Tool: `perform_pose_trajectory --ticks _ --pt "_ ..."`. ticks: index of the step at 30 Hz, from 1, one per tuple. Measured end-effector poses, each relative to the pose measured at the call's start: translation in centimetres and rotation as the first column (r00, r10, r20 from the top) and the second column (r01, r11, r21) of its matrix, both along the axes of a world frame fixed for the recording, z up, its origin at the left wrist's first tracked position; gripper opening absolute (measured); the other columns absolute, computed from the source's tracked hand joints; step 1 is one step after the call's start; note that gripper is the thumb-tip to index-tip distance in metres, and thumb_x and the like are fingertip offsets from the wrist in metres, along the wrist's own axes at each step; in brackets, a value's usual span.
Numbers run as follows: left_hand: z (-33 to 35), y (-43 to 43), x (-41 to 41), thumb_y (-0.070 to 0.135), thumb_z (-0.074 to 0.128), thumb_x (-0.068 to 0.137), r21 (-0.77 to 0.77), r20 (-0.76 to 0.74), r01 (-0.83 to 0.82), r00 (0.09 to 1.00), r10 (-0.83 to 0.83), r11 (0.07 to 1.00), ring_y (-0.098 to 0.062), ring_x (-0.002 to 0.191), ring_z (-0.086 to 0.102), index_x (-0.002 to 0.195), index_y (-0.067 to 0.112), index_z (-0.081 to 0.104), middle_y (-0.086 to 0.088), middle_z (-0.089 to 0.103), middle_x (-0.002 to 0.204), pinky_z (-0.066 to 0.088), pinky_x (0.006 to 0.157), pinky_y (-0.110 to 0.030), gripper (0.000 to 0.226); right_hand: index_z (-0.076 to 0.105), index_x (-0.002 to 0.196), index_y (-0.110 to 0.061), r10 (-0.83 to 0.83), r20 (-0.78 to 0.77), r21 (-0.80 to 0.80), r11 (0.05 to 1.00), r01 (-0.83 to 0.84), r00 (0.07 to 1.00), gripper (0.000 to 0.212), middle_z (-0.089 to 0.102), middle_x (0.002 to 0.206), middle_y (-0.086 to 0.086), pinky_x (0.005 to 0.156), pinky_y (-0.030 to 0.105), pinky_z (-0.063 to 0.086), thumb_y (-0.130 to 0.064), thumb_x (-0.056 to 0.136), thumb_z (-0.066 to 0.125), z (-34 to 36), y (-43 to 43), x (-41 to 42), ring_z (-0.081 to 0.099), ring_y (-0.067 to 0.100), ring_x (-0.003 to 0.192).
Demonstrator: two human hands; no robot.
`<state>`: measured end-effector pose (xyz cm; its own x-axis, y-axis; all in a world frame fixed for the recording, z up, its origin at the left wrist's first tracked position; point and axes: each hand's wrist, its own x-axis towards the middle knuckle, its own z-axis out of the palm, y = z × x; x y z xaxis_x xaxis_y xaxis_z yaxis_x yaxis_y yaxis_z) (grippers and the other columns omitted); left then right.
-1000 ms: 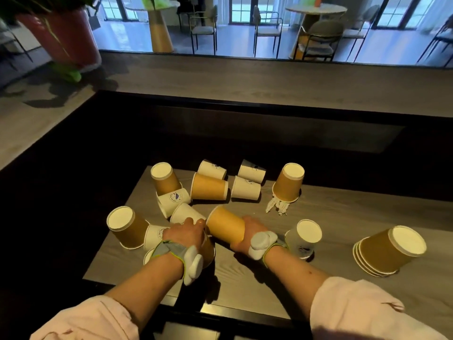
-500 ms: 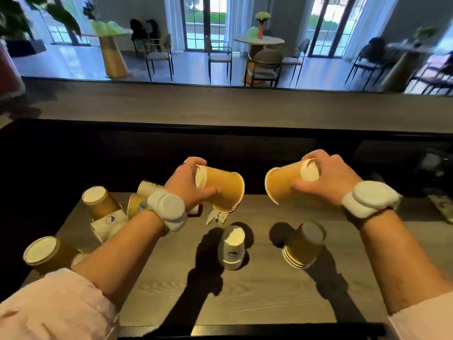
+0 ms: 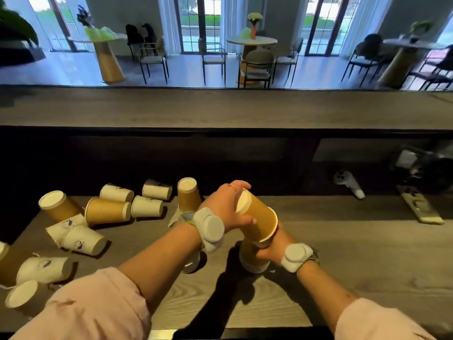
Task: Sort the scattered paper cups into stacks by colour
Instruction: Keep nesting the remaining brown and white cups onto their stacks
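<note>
Head view, brown cup (image 3: 257, 218): held tilted, mouth down, just above the brown stack (image 3: 252, 260).
Left hand (image 3: 224, 208): curled round that cup.
Right hand (image 3: 270, 249): wrapped round the stack's top.
Change: half a second ago two cups were held apart. One now seems nested, and the other has been brought over.
Left of the stack: scattered cups (image 3: 147, 206), brown and white, not yet sorted.

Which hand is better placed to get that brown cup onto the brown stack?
Left. The left hand grips the brown cup, tilted just above the brown stack, so it probably only needs lowering. The right hand is occupied holding the stack's side, apparently steadying it.
</note>
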<state>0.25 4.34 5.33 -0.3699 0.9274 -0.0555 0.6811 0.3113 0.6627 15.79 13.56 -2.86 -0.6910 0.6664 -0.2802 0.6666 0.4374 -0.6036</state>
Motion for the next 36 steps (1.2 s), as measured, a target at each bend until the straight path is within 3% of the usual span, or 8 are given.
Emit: perform_pose_trajectory --ticks 4,6,9,14,19,23,29,36 --pt "-3.2 2.1 1.8 0.041 0.074 0.067 -0.237 -0.224 0.032 0.971 -0.087 0.971 -0.03 0.122 0.045 0.14 0.037 0.022 -0.005 0.043 0.138 0.043 0.099 -0.042 0.09 0.046 0.122 -0.038 -0.022 -0.153 -0.22 0.975 -0.013 0.988 0.076 0.061 0.115 -0.007 0.078 0.016 0.049 -0.026 0.055 0.079 -2.6 1.2 1.3 0.058 0.012 0.098" --pt "-5.5 2.5 2.7 0.037 0.067 0.074 -0.324 -0.323 0.038 0.935 -0.148 0.945 -0.032 0.122 0.042 0.141 0.039 0.02 -0.004 0.041 0.139 0.04 0.096 -0.041 0.082 0.038 0.137 -0.028 -0.03 -0.07 -0.334 0.943 0.004 0.997 0.087 0.058 0.126 0.001 0.087 0.026 0.051 -0.025 0.062 0.081 -5.0 1.5 2.0 0.059 0.017 0.106" --pt "-8.1 2.1 3.5 0.033 0.06 0.08 -0.346 -0.359 0.033 0.918 -0.165 0.938 -0.035 0.127 0.035 0.143 0.041 0.007 -0.006 0.031 0.146 0.039 0.099 -0.044 0.083 0.038 0.139 -0.01 -0.075 0.14 -0.211 0.972 0.104 0.987 0.073 0.054 0.131 0.014 0.092 0.032 0.047 -0.012 0.075 0.072 -6.7 2.3 2.8 0.056 0.026 0.114" --pt "-6.6 -0.6 1.2 0.048 0.07 0.069 -0.145 -0.258 -0.055 0.966 0.016 0.988 -0.031 0.142 0.014 0.14 0.049 -0.011 0.0 0.006 0.158 0.027 0.111 -0.049 0.108 0.055 0.115 -0.02 -0.319 -0.246 0.05 0.939 0.34 0.915 0.037 0.055 0.101 0.005 0.059 0.025 0.04 -0.001 0.083 0.053 -2.5 2.4 0.5 0.05 0.014 0.07" --pt "-2.5 -5.4 -4.4 0.042 0.064 0.079 0.09 -0.218 -0.239 0.943 0.253 0.967 -0.02 0.131 0.036 0.137 0.033 0.036 0.002 0.041 0.141 0.035 0.107 -0.036 0.065 0.054 0.099 -0.035 -0.101 -0.476 0.058 0.988 0.145 0.874 0.031 0.055 0.076 -0.003 0.053 0.032 0.048 -0.008 0.086 0.051 3.3 -2.3 -6.1 0.053 0.014 0.06" --pt "-2.9 -11.6 -8.8 0.043 0.063 0.078 0.079 -0.219 -0.369 0.9 0.377 0.926 -0.018 0.125 0.043 0.128 0.031 0.049 0.002 0.049 0.133 0.041 0.103 -0.037 0.053 0.057 0.091 -0.036 0.029 -0.474 0.068 0.998 0.004 0.88 0.025 0.054 0.065 -0.009 0.052 0.03 0.042 -0.012 0.085 0.051 4.5 -7.2 -11.8 0.05 0.009 0.055" --pt "-6.3 -27.1 -18.2 0.063 0.057 0.07 -0.185 -0.444 -0.579 0.77 0.458 0.794 -0.023 0.124 0.041 0.124 0.037 0.049 0.002 0.048 0.133 0.043 0.096 -0.04 0.06 0.06 0.102 -0.03 0.338 -0.299 0.02 0.937 -0.348 0.892 0.021 0.06 0.077 -0.001 0.06 0.032 0.046 -0.018 0.086 0.053 2.0 -18.5 -21.7 0.057 0.018 0.068" --pt "-11.4 -37.8 -22.7 0.062 0.069 0.055 -0.444 -0.259 -0.57 0.82 0.51 0.691 -0.023 0.12 0.043 0.131 0.035 0.037 0.0 0.041 0.127 0.043 0.096 -0.036 0.087 0.051 0.13 -0.022 0.556 -0.075 -0.073 0.825 -0.561 0.828 0.048 0.057 0.13 0.005 0.097 0.031 0.045 -0.017 0.084 0.06 -2.8 -28.5 -30.6 0.055 0.022 0.117"
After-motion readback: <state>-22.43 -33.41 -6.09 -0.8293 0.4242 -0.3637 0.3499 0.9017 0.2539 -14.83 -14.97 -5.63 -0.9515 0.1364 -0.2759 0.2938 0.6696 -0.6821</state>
